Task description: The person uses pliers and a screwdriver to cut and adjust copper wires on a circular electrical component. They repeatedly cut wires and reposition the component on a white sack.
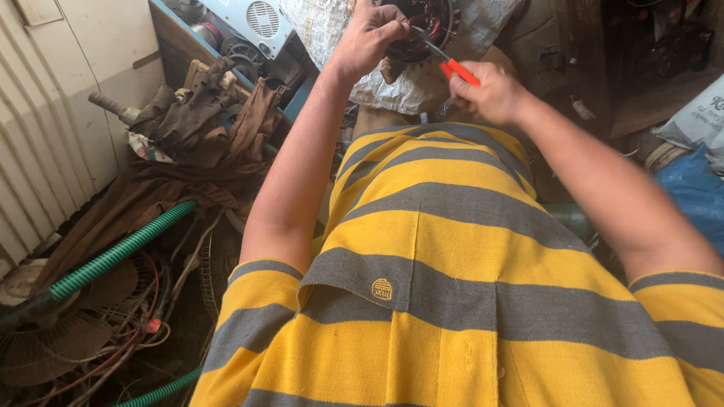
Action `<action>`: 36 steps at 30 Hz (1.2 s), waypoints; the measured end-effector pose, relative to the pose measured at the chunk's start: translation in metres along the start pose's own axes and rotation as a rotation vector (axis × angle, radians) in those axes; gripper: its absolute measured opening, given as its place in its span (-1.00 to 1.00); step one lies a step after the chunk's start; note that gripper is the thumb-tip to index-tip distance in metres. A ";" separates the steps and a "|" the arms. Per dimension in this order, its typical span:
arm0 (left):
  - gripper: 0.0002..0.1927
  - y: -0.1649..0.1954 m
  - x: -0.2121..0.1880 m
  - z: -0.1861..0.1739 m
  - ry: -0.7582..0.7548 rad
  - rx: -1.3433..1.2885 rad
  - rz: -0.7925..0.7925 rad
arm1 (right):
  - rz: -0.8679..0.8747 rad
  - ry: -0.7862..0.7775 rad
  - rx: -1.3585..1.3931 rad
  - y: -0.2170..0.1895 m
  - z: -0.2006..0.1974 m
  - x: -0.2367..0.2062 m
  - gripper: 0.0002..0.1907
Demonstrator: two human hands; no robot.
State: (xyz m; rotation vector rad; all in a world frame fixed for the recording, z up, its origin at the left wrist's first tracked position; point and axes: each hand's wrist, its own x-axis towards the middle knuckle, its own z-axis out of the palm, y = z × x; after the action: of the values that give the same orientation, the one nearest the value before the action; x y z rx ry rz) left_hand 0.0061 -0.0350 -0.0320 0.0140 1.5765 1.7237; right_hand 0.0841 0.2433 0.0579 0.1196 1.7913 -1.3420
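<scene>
Seen from above, over a yellow-and-grey striped shirt [445, 264], both arms reach forward to a round motor part [422, 22] that rests on a pale woven sack [332, 30] at the top of the view. Its dark red windings show, and part of it runs off the frame. Work on the windings appears to be in hand and not finished: the tool is at the coil and nothing cut or pulled loose can be made out around it. How much is left cannot be judged, since the part is only partly in view. The left hand [369, 38] is bent at the wrist, fingers curled down on the near rim of the part, steadying it. The right hand [490, 94] is closed around the red handles of a pair of pliers [446, 60], whose thin metal nose points up and left into the windings, just beside the left fingertips. Both forearms are raised and converge on the part. To the left lie brown rags [196, 143], a green ribbed hose [121, 252] and loose wires [113, 347].
</scene>
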 end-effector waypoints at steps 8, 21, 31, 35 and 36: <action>-0.81 0.012 -0.003 0.005 0.044 0.159 0.012 | -0.325 0.417 -0.896 -0.031 0.000 -0.021 -0.67; -0.80 0.014 -0.005 0.002 0.047 0.133 0.001 | 0.153 -0.185 0.084 -0.007 -0.023 0.007 -0.61; -0.84 0.012 -0.001 0.004 0.056 0.143 0.057 | 0.337 -0.242 0.136 -0.035 -0.017 0.005 -0.55; -0.85 0.013 0.000 0.006 0.008 -0.063 0.028 | 0.275 -0.202 0.165 -0.030 -0.008 0.004 -0.56; -0.84 0.013 0.000 0.006 0.014 -0.068 0.027 | 0.257 -0.190 0.202 -0.025 -0.006 0.005 -0.58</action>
State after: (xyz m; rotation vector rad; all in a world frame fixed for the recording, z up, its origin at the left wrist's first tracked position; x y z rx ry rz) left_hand 0.0022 -0.0289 -0.0195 -0.0111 1.5331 1.8009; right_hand 0.0646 0.2360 0.0732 0.3106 1.4272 -1.2984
